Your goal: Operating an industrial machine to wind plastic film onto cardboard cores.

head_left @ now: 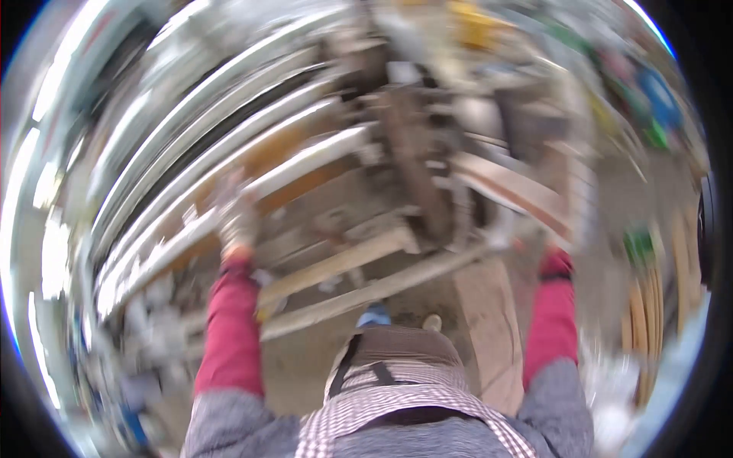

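Observation:
Motion blur smears much of the picture. My left hand (pixel 238 217), in what looks like a pale glove, reaches over a long light metal rail (pixel 305 162) and seems to touch it; its fingers are smeared. My right hand (pixel 556 243) is at the lower end of a board with a brown face and pale edges (pixel 513 192). Its fingers are blurred, so whether they grip the board cannot be told. Between my hands a dark, worn machine part (pixel 412 156) stands at the end of the rails.
Several parallel rails fill the left side. A long pale bar (pixel 374 291) crosses in front of my body. On the floor lies a brown sheet (pixel 489 328). Wooden strips (pixel 643 320) and a green object (pixel 639 246) are at the right. A yellow object (pixel 477 24) stands far back.

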`<action>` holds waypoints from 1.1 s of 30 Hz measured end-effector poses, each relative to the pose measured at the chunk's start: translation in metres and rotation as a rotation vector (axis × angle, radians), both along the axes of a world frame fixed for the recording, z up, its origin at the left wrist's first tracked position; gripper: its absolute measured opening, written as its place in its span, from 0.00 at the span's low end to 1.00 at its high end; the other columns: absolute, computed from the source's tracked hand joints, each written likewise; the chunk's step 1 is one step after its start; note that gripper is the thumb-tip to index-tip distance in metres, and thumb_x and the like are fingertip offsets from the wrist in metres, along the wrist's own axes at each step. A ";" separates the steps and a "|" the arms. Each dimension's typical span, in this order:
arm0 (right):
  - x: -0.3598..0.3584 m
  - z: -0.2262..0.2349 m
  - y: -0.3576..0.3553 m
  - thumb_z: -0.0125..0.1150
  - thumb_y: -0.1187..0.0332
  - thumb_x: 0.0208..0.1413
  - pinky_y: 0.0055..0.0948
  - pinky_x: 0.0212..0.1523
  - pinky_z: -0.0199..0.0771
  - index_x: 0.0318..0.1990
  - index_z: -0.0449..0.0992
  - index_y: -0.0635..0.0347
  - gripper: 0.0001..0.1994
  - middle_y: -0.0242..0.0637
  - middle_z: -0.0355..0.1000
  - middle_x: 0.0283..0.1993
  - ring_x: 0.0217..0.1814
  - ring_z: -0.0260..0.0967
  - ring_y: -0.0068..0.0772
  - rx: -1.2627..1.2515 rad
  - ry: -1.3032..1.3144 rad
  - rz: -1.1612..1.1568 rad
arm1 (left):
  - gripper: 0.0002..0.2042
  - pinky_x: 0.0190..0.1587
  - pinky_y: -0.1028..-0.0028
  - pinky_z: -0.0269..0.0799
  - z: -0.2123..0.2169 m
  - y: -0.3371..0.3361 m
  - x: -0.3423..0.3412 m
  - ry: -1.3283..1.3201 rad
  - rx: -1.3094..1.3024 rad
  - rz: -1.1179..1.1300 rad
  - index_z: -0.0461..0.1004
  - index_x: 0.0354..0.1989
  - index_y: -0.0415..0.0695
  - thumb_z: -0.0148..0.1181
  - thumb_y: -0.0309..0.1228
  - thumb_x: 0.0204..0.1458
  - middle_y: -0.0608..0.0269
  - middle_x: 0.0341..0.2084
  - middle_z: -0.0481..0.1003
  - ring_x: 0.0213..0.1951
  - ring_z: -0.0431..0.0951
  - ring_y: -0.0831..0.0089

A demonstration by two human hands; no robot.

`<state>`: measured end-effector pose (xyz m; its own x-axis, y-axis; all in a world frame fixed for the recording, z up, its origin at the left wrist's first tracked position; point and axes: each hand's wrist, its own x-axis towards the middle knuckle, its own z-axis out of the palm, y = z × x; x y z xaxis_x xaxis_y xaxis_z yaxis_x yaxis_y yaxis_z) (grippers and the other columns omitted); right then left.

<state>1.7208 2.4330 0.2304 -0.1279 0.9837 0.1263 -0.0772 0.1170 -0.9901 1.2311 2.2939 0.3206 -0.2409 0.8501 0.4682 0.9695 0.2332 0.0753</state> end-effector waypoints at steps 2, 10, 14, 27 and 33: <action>-0.062 0.041 -0.050 0.49 0.56 0.60 0.29 0.52 0.65 0.55 0.68 0.59 0.21 0.38 0.70 0.44 0.45 0.67 0.31 -0.009 0.069 0.239 | 0.22 0.63 0.57 0.50 -0.003 -0.002 -0.011 0.065 -0.074 0.086 0.63 0.58 0.47 0.50 0.39 0.55 0.53 0.59 0.63 0.61 0.58 0.54; -0.102 0.067 -0.054 0.49 0.56 0.60 0.29 0.52 0.65 0.55 0.68 0.59 0.21 0.38 0.70 0.44 0.45 0.67 0.31 -0.002 0.017 0.355 | 0.23 0.64 0.48 0.41 -0.032 -0.023 -0.045 0.252 -0.004 0.228 0.65 0.57 0.50 0.41 0.49 0.58 0.61 0.58 0.64 0.63 0.56 0.59; -0.100 0.075 -0.040 0.49 0.56 0.60 0.29 0.52 0.65 0.55 0.68 0.59 0.21 0.37 0.70 0.44 0.45 0.67 0.31 0.004 -0.023 0.321 | 0.21 0.65 0.48 0.39 -0.033 -0.015 -0.042 0.223 0.013 0.221 0.65 0.57 0.51 0.46 0.44 0.56 0.61 0.58 0.65 0.63 0.57 0.59; -0.077 0.079 -0.034 0.49 0.57 0.60 0.29 0.52 0.65 0.54 0.68 0.59 0.20 0.37 0.70 0.44 0.45 0.67 0.31 0.046 -0.156 0.171 | 0.26 0.64 0.47 0.42 -0.007 0.031 -0.030 0.231 0.079 0.482 0.58 0.63 0.50 0.49 0.40 0.54 0.51 0.61 0.57 0.65 0.52 0.55; -0.132 0.166 -0.081 0.49 0.57 0.60 0.29 0.52 0.65 0.54 0.69 0.59 0.20 0.37 0.70 0.44 0.46 0.67 0.31 0.120 -0.046 0.288 | 0.25 0.64 0.42 0.36 -0.025 0.067 0.084 0.062 0.027 0.029 0.65 0.58 0.46 0.47 0.46 0.55 0.52 0.61 0.59 0.64 0.53 0.57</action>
